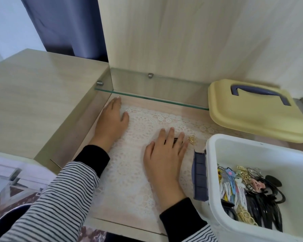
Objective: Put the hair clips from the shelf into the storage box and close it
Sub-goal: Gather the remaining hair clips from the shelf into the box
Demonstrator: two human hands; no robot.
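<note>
Hair clip (173, 140), dark, lies under my flat right hand (164, 154), fingers spread; left hand (110, 123) flat, released, on shelf (112, 219).

A wooden shelf (187, 117) covered by a lace mat (129, 180) lies open toward the viewer. A glass shelf (157, 100) spans the back, roofing the space beneath it. A wooden side panel (73, 137) walls the left edge. On the right, a white storage box (217, 198) stands open-topped, partly filled with clips, its blue latch (199, 175) jutting toward the mat. Behind it, the yellow lid (255, 116) rests across the right end of the glass shelf. The mat between the left hand (110, 123) and right hand (164, 154) is bare.
</note>
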